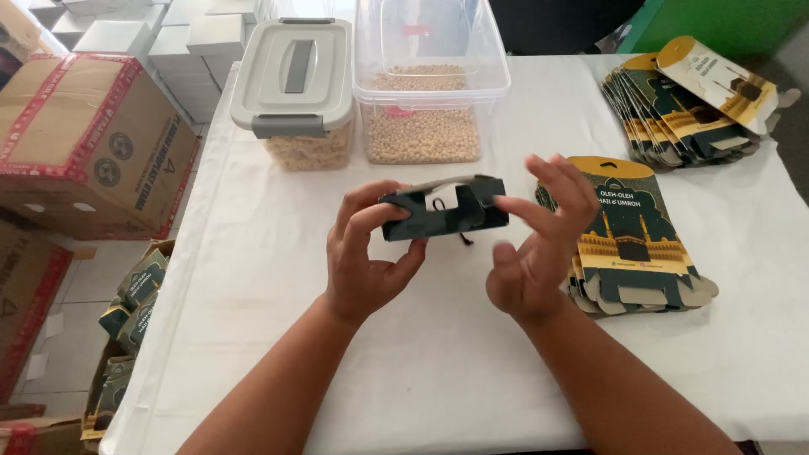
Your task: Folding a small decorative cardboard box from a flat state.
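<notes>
Hands up over the table (253,278), mid-frame, a small dark carton (442,211) between them. Left hand (366,253) grips the carton's left end, thumb and fingers curled round it. Right hand (539,244) is spread wide, only a fingertip or two touching the carton's right end. Flat printed cartons (636,244) stacked just right of that hand. Two tubs of pale beans (425,126) behind.

I am working over a table covered in white cloth (253,278). Lying on it are two clear plastic tubs of pale beans, one grey-lidded (292,80), one open (430,76), and two stacks of flat dark-green printed cartons, near (636,240) and far (687,105).
</notes>
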